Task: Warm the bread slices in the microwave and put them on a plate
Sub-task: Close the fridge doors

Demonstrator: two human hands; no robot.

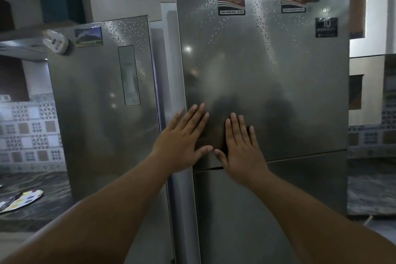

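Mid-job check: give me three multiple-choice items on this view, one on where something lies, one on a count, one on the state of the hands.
1. Where does the spotted plate lie?
A. On the dark counter at lower left
B. On top of the fridge
C. In the right hand

2. How many red KFC stickers show along the top of the right fridge door?
A. None
B. Two
C. Five

3. How are the hands placed?
A. Both curled round a handle
B. One holds bread
C. Both flat, fingers straight, on the door

Answers:
1 A: the plate rests on the counter left of the left fridge door.
2 B: one sticker and a second sit near the top edge.
3 C: the left hand and right hand lie side by side, palms against the steel.
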